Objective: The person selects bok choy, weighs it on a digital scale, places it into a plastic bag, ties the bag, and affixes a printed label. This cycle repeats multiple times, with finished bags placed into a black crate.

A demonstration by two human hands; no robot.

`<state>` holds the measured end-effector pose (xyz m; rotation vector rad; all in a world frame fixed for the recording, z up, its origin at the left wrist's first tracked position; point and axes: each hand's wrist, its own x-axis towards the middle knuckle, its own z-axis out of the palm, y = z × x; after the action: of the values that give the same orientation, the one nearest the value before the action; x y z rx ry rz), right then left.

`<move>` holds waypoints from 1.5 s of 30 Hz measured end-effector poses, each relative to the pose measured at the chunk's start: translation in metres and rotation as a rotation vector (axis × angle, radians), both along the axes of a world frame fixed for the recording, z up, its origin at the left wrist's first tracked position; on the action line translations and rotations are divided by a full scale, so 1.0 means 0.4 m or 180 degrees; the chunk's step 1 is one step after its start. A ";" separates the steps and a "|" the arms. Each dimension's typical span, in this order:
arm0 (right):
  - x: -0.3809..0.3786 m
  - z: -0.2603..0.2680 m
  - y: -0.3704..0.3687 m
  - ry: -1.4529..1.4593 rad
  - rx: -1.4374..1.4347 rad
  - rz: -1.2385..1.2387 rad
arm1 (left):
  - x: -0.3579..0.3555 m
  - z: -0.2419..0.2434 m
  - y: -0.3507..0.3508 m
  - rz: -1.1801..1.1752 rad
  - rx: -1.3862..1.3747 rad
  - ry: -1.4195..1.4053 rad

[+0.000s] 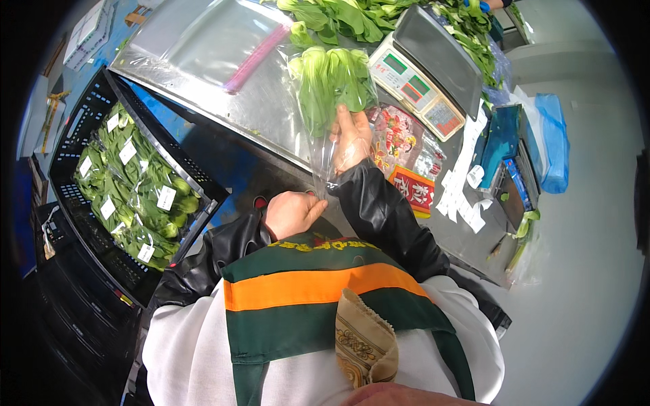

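Several heads of green bok choy [332, 76] lie side by side in a clear plastic bag [317, 160] over the steel table. My right hand [353, 137] grips their leafy end, its wrist apparently inside the bag's mouth. Close to my apron, my left hand [294, 213] pinches the bag's near edge, which is pulled taut towards me. Just right of the bagged greens stands a digital scale [416, 86] with a grey pan. Under and beside my right forearm lie printed plastic packages [398, 139] in red and yellow.
Loose bok choy [350, 18] is heaped at the table's far side. Flat clear bags with a pink strip [259, 56] lie left. A black crate [139, 129] holds labelled bagged greens. Paper strips [464, 172] and a teal box [500, 137] sit right. Another person's gloved hand [480, 6] is beyond.
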<state>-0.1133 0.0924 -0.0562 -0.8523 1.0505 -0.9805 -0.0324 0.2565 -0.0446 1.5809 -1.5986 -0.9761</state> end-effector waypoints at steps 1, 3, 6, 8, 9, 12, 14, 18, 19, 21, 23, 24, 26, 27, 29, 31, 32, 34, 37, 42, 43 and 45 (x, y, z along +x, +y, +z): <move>0.010 0.005 -0.008 -0.0210 0.0011 0.0008 | 0.000 -0.003 -0.002 -0.0090 0.0012 -0.0029; 0.029 0.011 -0.022 -0.0718 -0.0081 0.0004 | -0.001 -0.010 -0.005 -0.0102 -0.0024 -0.0027; 0.050 0.007 -0.039 -0.0674 0.0320 -0.0362 | 0.002 -0.018 -0.001 -0.0148 0.0022 0.0005; 0.056 -0.002 -0.046 -0.0691 0.0365 -0.0503 | 0.020 -0.012 0.000 -0.0302 0.0034 0.0001; 0.055 -0.007 -0.048 -0.0611 0.0477 -0.0591 | 0.037 -0.004 -0.007 -0.0453 0.0030 -0.0024; 0.042 -0.021 -0.056 -0.0410 0.0701 -0.0663 | 0.116 0.034 -0.065 -0.0402 0.1280 0.0740; 0.033 -0.029 -0.064 -0.0336 0.0730 -0.0584 | 0.179 0.058 -0.157 0.0672 0.0465 0.0536; 0.037 -0.048 -0.071 -0.0492 0.0559 -0.0655 | 0.224 0.037 -0.402 -0.0042 -0.1901 -0.1719; 0.039 -0.050 -0.067 -0.0525 0.0593 -0.0708 | 0.222 0.017 -0.439 -0.0277 -0.1826 -0.1936; 0.038 -0.046 -0.054 -0.0500 0.0672 -0.0579 | 0.218 -0.022 -0.484 -0.0762 -0.1664 -0.2357; 0.001 -0.021 -0.028 -0.0375 0.0734 -0.0293 | 0.218 -0.051 -0.503 -0.0775 -0.1612 -0.2405; -0.029 0.000 -0.009 -0.0171 0.0974 -0.0071 | 0.217 -0.057 -0.514 -0.0832 -0.1515 -0.2479; -0.141 0.060 0.038 0.0238 0.0612 0.1310 | 0.227 -0.055 -0.506 -0.0673 -0.1578 -0.2151; -0.204 0.086 0.050 0.0806 -0.0022 0.2262 | 0.232 -0.047 -0.494 -0.0569 -0.1600 -0.1972; -0.389 0.157 0.096 0.1281 -0.0426 0.2886 | 0.244 -0.027 -0.451 0.0151 -0.1693 -0.1236; -0.587 0.223 0.147 0.1684 -0.0153 0.2937 | 0.253 -0.010 -0.353 0.0943 -0.1436 -0.0310; -0.668 0.235 0.176 0.1272 0.0091 0.2749 | 0.253 -0.003 -0.297 0.1086 -0.0975 0.0050; -0.782 0.245 0.241 0.2287 0.1499 0.2055 | 0.246 0.004 -0.179 0.0950 0.0082 0.0571; -0.793 0.240 0.252 0.6414 0.0544 0.3190 | 0.184 0.014 -0.073 -0.0330 0.0858 0.0856; -0.514 0.157 0.145 0.2855 -0.1046 0.0942 | 0.065 0.043 -0.058 -0.0828 0.0941 0.0563; -0.475 0.141 0.125 0.2633 -0.1281 0.1195 | 0.057 0.043 -0.054 -0.0671 0.1087 0.0766; -0.439 0.112 0.097 0.1727 -0.0595 0.1532 | 0.058 0.032 -0.031 -0.0385 0.1145 0.1355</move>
<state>-0.2888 0.1312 -0.0116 -1.4989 1.1344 -0.4452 -0.0093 0.2440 -0.0320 1.3829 -1.2794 -1.6166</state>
